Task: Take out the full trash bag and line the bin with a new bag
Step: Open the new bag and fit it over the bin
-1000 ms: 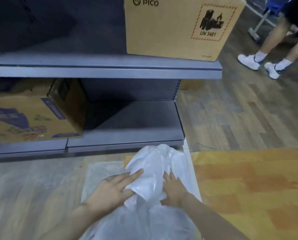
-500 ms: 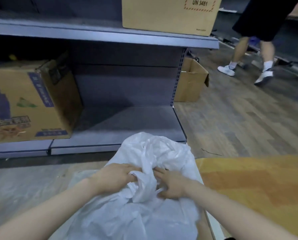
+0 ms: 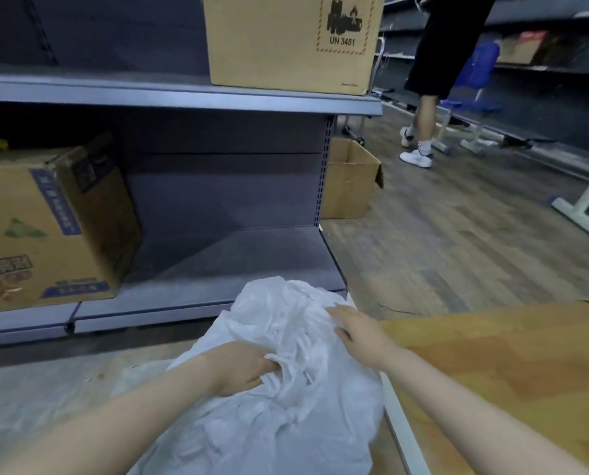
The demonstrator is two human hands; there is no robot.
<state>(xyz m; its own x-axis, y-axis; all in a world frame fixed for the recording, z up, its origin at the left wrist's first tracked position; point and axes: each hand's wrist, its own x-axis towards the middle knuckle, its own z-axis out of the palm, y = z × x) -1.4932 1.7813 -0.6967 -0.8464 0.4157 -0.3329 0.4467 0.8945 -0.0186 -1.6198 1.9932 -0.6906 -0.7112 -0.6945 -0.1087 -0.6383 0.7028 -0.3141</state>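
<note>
Grey shelves point(image 3: 183, 97) fill the upper frame; at bottom centre lies a white bag point(image 3: 279, 406). The left hand point(image 3: 238, 368) bunches its plastic in curled fingers, the right hand point(image 3: 361, 334) rests flat and open on it — no bin shows, so the job looks early, relining not yet done

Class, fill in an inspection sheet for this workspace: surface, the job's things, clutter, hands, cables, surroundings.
Surface: wood-plank floor, orange mat at right.
Job's things: crumpled white trash bag; bin not visible.
Clutter: open cardboard box on floor; printed box and UN 3481 box on grey shelving.
Hands: left hand grips bag; right hand rests flat on it.
Cables: nothing seen.
Surroundings: another person's legs, blue chair.
</note>
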